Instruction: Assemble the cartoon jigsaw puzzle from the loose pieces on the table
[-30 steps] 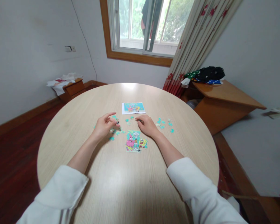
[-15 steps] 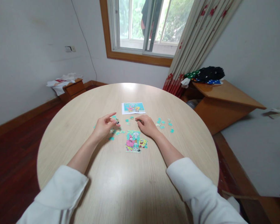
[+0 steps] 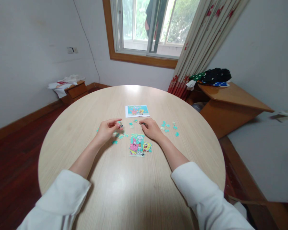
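A partly built cartoon jigsaw [image 3: 140, 145] lies on the round wooden table [image 3: 124, 188] in front of me. My left hand [image 3: 107, 130] hovers over loose teal pieces [image 3: 120, 136] left of it, thumb and fingers pinched on a small dark puzzle piece [image 3: 121, 126]. My right hand [image 3: 152, 128] rests on the table just above the jigsaw, fingers curled around a small piece at its fingertips. Further back lies the reference picture [image 3: 137, 110]. More loose teal pieces [image 3: 168, 126] are scattered to the right of my right hand.
A low wooden cabinet [image 3: 228, 105] with dark clothes on top stands right of the table. A small wooden stand [image 3: 74, 90] with papers sits by the left wall. A window and a flowered curtain [image 3: 201, 41] are behind the table.
My left index finger has come down and closed against the thumb on the small piece. My right hand has stayed still.
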The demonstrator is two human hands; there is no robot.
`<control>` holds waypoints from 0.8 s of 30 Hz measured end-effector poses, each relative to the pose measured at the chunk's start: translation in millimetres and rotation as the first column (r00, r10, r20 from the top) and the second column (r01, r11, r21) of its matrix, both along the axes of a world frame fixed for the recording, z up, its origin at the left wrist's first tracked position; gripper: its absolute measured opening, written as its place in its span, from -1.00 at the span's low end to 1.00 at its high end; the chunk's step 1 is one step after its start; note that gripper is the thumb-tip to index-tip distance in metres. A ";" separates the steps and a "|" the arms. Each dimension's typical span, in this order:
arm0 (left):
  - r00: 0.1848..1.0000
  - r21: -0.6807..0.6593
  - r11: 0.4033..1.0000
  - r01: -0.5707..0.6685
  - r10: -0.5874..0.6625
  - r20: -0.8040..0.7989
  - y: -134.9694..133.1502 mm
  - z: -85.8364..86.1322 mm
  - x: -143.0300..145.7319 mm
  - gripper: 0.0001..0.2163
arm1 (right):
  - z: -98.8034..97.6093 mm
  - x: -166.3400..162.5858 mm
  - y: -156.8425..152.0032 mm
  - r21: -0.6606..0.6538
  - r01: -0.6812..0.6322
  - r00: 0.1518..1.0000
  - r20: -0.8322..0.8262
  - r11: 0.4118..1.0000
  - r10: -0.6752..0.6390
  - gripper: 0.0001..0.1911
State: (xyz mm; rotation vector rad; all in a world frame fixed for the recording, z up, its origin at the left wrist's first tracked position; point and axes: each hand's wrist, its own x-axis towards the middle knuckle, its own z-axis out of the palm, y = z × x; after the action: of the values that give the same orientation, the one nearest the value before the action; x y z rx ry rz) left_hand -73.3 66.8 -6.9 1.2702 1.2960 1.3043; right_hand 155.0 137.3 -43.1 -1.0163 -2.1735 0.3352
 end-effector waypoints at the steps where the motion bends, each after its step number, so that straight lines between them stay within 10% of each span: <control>1: 1.000 -0.003 1.000 -0.006 0.006 -0.001 0.1 0.2 0.2 -0.44 | 0.1 0.1 0.0 -0.002 0.000 1.000 0.000 1.000 0.000 -0.76; 24: 0.996 -0.066 0.995 0.074 -0.070 0.060 -2.4 -2.9 4.3 -0.61 | 5.0 3.1 -3.5 0.035 0.049 0.991 -0.128 0.998 -0.044 -0.77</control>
State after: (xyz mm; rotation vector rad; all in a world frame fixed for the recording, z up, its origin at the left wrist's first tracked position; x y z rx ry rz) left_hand -68.9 64.4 -9.8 1.2122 1.2337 1.2270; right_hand 158.1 133.8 -38.1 -0.9956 -2.0314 0.3270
